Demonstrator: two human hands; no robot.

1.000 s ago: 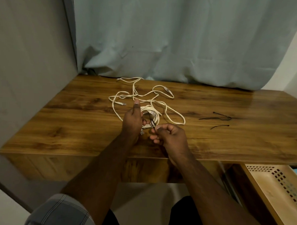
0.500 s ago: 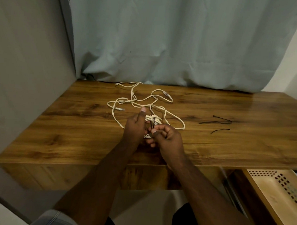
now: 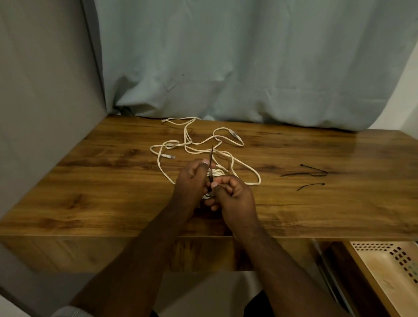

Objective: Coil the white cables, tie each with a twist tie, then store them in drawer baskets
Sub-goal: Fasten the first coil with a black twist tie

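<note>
Both hands meet over the table's (image 3: 106, 177) near edge — the left hand (image 3: 190, 181) grips the small coiled cable (image 3: 218, 172); the right hand (image 3: 232, 195) pinches a dark twist tie (image 3: 211, 158) standing upright; loose white cable (image 3: 204, 143) and spare ties (image 3: 308, 172) lie uncoiled — the basket (image 3: 390, 269) looks empty.

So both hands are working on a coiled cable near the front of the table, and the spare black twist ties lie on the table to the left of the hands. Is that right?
Not quite. In the head view the spare black twist ties lie to the right of the hands, not the left. The rest holds: the left hand and right hand work on the coiled cable near the front of the table.
</note>
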